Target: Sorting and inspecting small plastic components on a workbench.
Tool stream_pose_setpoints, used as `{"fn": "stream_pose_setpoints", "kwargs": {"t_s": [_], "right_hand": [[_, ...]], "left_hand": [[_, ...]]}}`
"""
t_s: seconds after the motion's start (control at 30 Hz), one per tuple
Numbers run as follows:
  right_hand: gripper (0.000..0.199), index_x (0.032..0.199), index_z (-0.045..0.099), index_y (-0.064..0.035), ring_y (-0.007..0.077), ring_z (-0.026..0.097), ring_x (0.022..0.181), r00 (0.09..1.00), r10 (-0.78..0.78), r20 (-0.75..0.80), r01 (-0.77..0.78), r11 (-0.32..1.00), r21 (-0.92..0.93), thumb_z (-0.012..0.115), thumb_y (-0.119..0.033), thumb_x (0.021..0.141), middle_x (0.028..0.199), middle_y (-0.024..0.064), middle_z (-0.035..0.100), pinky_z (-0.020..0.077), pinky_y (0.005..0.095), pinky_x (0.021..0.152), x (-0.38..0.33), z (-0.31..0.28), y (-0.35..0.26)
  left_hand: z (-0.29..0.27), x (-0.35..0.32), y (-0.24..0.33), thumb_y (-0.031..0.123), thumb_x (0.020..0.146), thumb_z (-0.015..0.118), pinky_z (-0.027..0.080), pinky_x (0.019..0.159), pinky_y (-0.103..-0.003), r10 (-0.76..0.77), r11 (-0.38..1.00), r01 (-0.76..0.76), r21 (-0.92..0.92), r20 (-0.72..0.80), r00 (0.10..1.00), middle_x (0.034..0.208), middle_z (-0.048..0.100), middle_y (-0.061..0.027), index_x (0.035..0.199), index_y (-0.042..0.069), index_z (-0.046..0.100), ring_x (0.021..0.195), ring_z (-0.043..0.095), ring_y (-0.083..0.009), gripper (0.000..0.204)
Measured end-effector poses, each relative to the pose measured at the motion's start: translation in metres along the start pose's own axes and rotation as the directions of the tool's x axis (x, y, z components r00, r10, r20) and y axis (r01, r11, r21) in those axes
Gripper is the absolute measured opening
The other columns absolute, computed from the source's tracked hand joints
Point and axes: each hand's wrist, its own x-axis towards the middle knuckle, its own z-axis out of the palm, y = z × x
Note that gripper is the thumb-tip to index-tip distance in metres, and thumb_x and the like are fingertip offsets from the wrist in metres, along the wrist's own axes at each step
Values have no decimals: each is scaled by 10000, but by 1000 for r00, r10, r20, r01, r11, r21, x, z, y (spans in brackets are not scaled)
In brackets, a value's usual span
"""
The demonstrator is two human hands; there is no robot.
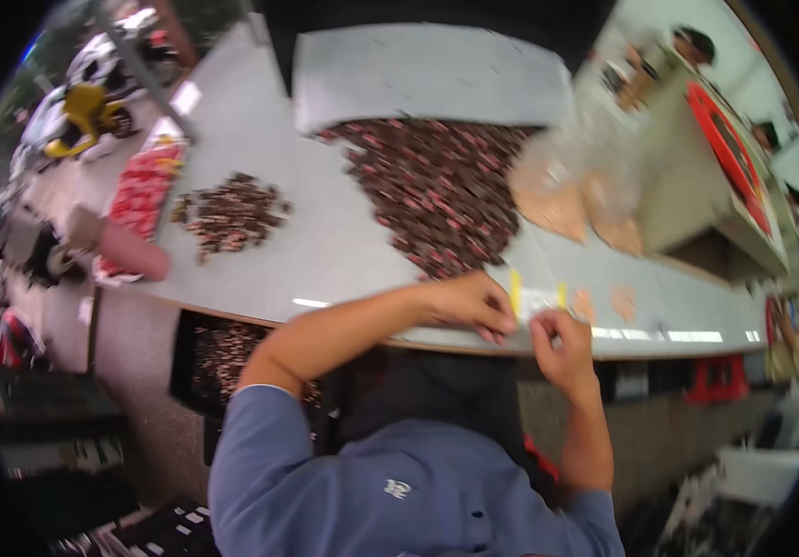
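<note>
My left hand (476, 304) is closed in a pinch near the table's front edge, its fingertips pointing right. My right hand (564, 345) is curled opposite it, thumb and forefinger together. The two hands are a short gap apart, and whatever lies in their fingertips is too small and blurred to name. Just beyond them on the table rests a small white holder or card with yellow side strips (515, 295). Right of it lie two little clusters of peach-coloured pieces (622, 303). A large heap of dark brown and pink small pieces (446, 190) spreads beyond my left hand.
Clear plastic bags of peach-coloured pieces (553, 206) stand right of the heap, beside a grey-beige box (710, 223). A smaller brown pile (232, 213), a red patterned packet (144, 195) and a pink roll (130, 249) lie left. Below the table edge sits a black bin (186, 367).
</note>
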Motion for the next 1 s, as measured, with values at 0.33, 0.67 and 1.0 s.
{"fn": "stream_pose_setpoints", "kwargs": {"t_s": [0.33,0.67,1.0], "right_hand": [[90,860,622,-53,253,606,531,990,1,140,67,877,-476,681,-20,802,630,88,616,457,352,503,12,-53,19],[80,848,593,-83,286,589,543,966,-54,252,197,785,-587,669,-84,824,649,85,621,459,402,532,20,-40,24],[107,833,622,-65,218,569,495,988,-122,96,153,867,-473,700,-10,786,596,61,589,426,342,481,18,-37,12]], "left_hand": [[4,12,1,74,883,701,542,697,-256,-52,998,52,29,4,999,1005,704,-112,1088,-36,676,868,689,-151,234],[5,15,-5,91,883,715,576,744,-272,-68,995,65,-71,-35,997,1027,698,-117,1086,-45,663,832,683,-151,249],[2,14,-4,91,909,682,578,782,-260,-58,992,54,-116,-34,998,1073,699,-138,1135,-37,668,890,695,-161,260]]}}
